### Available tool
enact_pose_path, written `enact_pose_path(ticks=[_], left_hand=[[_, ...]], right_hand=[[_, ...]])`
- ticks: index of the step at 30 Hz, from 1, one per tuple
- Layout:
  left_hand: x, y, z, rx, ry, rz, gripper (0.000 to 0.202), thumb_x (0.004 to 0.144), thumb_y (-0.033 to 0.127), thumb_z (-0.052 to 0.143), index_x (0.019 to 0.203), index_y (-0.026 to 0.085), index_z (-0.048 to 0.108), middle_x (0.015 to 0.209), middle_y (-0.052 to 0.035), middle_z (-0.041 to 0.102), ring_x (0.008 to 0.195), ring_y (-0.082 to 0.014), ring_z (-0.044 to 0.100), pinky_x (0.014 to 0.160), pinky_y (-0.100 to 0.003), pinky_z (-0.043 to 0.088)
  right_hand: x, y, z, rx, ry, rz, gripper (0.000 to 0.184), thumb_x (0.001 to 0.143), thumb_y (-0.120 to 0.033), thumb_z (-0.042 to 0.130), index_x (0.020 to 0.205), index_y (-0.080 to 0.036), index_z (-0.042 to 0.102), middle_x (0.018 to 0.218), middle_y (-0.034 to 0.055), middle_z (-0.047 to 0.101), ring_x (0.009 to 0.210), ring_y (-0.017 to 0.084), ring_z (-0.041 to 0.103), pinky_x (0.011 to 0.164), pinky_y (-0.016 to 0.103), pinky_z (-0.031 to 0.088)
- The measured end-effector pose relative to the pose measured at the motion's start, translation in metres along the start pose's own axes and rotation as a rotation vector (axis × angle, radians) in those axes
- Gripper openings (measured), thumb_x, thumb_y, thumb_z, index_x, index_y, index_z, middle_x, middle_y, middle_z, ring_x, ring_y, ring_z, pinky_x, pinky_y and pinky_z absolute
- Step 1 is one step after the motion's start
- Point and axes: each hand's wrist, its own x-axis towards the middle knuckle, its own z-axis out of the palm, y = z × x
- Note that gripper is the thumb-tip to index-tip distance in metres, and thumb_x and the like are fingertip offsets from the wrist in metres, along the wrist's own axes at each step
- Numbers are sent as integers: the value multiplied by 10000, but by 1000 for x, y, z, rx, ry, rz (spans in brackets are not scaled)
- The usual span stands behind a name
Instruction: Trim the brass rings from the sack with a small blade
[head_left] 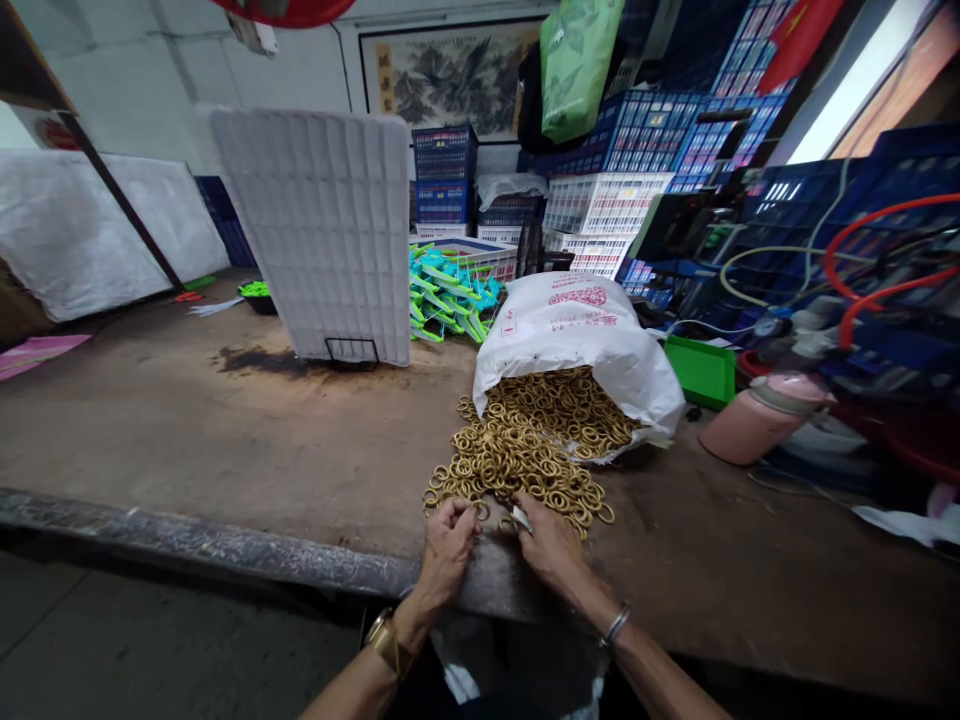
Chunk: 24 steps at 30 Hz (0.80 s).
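Observation:
Gold-coloured rings (517, 455) spill in a heap from the mouth of a white woven sack (577, 320) onto the table. At the near edge of the heap, my left hand (448, 545) is closed, its thumb and forefinger pinching a single gold ring (481, 511). Just to the right, my right hand (553, 545) is closed around a small whitish object (521, 518), whose kind I cannot make out. Its fingertips reach the front rings. A gap separates the two hands, and both are close to the table's front edge.
A white ribbed plastic panel (322, 230) stands upright on the wooden table (187, 430). Green and blue plastic parts (450, 295) lie behind it. To the right are a green tray (699, 372), a pink bottle (765, 415) and orange hoses (832, 270). Stacked crates (600, 215) fill the back.

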Motion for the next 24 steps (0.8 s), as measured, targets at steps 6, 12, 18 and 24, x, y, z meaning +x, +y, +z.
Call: enact_pose_path(ticks=[6,12,18,24], left_hand=[[-4,0,3,-12,31,43,246,678,378,583,752,153,516,530,55,507,350,-29,299,364,-169,205],[-11,4,5,22,-24,132,180,684,324,594,668,147,566,521,35,529,386,-42,363,391,-172,256],[-18,7,0,16,-104,29,219,691,354,596,668,140,557,527,34,528,356,-26,328,363,-165,232],[-21,8,-4,62,-136,4,250,689,384,596,655,141,548,468,62,467,322,-17,301,338,-163,202]], right_hand=[[1,-23,-3,419,-21,8,245,794,-263,374,920,-179,567,759,32,626,693,138,556,639,230,398],[-5,-37,12,871,-190,251,362,794,-481,346,607,-191,458,414,-74,376,339,63,296,356,189,239],[-4,-33,17,932,-177,243,199,742,-383,435,672,-198,462,469,-66,468,353,58,338,368,178,257],[0,-28,15,762,-150,136,216,742,-380,430,692,-182,499,513,-49,490,470,86,444,460,187,331]])
